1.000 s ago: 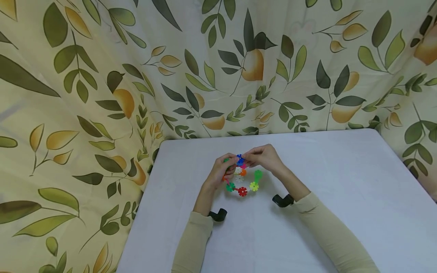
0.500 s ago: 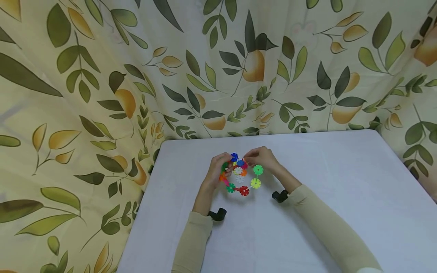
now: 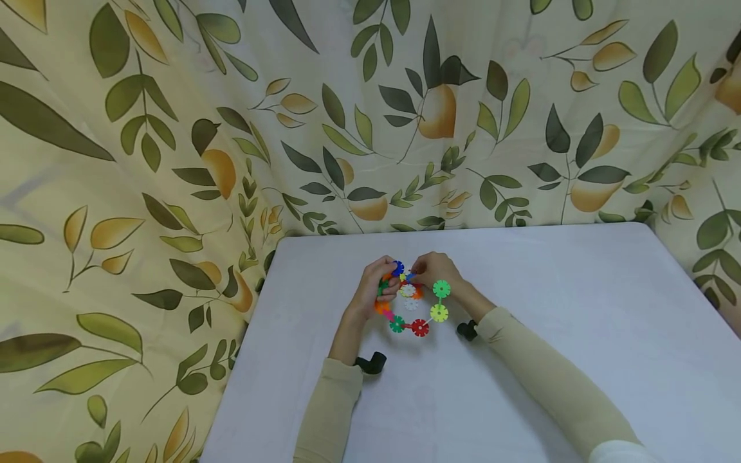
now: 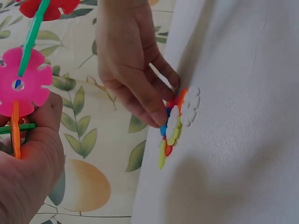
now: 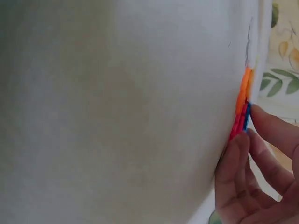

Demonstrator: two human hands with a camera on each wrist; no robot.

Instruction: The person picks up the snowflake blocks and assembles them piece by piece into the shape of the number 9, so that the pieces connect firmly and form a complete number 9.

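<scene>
Right hand [image 5: 273, 165], fingertips pinching at a small clump of plastic pieces seen edge-on. Blue piece [image 5: 248, 115] right at the fingertips, touching. Pink pieces [image 5: 238, 122] flat against it, also at the fingertips. Orange pieces [image 5: 243, 88] just past the fingertips. Something pale beyond those, too blurred to tell. White tabletop [image 5: 117, 116] left of the fingers; leaf-print cloth [image 5: 279, 86] behind and right of them.

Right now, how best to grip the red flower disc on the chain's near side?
Probably pinch the near rim of the red flower disc, coming from the person's side: it faces the head camera, and a red link at its left and a pale link at its right leave that edge free.
</scene>
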